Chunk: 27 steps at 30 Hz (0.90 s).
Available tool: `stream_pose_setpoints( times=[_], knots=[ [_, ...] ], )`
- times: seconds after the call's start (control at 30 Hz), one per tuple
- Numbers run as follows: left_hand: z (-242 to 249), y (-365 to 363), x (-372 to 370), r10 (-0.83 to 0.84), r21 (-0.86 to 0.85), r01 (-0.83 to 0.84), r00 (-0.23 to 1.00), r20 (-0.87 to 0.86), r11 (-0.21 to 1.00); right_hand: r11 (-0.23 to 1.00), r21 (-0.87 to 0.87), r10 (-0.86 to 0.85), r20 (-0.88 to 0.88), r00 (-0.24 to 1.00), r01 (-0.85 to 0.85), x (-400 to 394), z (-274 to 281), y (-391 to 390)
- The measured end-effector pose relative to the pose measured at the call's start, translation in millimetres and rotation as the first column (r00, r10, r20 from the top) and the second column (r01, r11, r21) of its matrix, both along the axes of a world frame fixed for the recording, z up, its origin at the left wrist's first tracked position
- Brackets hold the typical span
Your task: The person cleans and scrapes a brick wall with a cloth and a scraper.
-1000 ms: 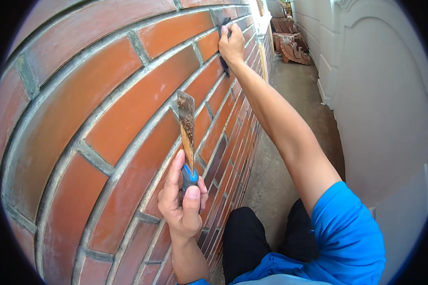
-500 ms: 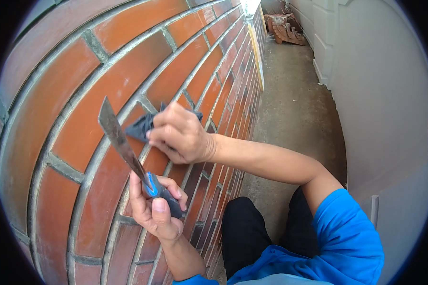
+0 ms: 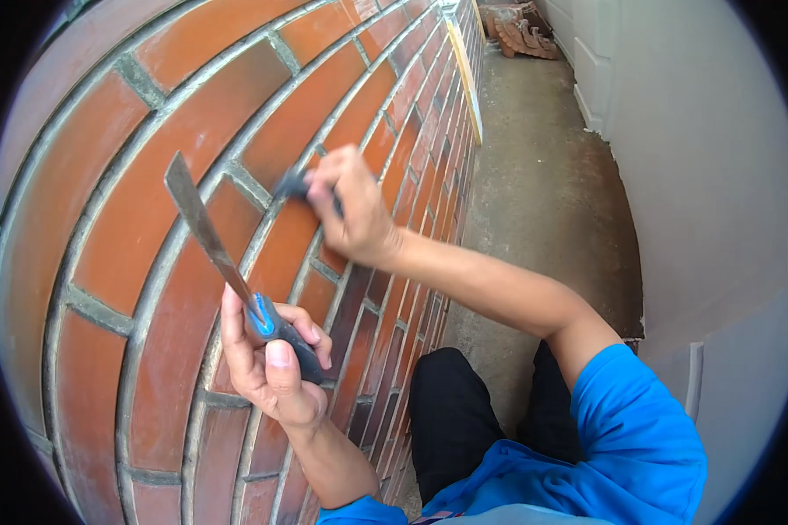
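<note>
Brick wall (image 3: 118, 232) behind, the scraper (image 3: 226, 262) slants, blade pointing up-left

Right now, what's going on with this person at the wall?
A person's right hand has a crumpled dark cloth up at the brick wall; the hand is blurred, so firm contact is hard to confirm. The left hand holds a flat-bladed tool by its handle, blade pointing up.

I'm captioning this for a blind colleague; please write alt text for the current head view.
A person's right hand, blurred, holds a dark cloth at a red-orange brick wall; the left hand holds a scraper, blade up. Beyond, a narrow concrete path.
</note>
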<state>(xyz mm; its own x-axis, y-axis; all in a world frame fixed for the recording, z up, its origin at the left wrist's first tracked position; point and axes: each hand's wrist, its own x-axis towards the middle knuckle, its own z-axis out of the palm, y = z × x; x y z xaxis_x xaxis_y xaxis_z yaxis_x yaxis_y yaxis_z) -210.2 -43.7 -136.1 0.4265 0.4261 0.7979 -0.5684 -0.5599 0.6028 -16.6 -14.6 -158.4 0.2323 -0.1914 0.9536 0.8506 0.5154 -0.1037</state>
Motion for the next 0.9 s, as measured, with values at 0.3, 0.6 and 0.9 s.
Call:
stream_pose_setpoints(
  times=[0.3, 0.6, 0.9],
  knots=[
    [-6.3, 0.0, -3.6, 0.006, 0.025, -0.006, 1.000, 0.006, 1.000, 0.889, -0.385, -0.448, -0.614, 0.650, 0.248, 133.0, -56.3, 47.8],
    [-41.5, -34.5, -5.0, 0.182, 0.149, -0.177, 0.983, -0.017, 0.973, 0.995, -0.098, -0.044, -0.115, 0.992, 0.032, -70.7, -141.4, -12.4],
    [-122.4, -57.4, -5.4, 0.154, -0.093, -0.169, 0.977, -0.146, 0.981, 0.924, -0.367, -0.308, -0.881, 0.360, -0.108, 80.2, -242.8, 24.7]
  ],
)
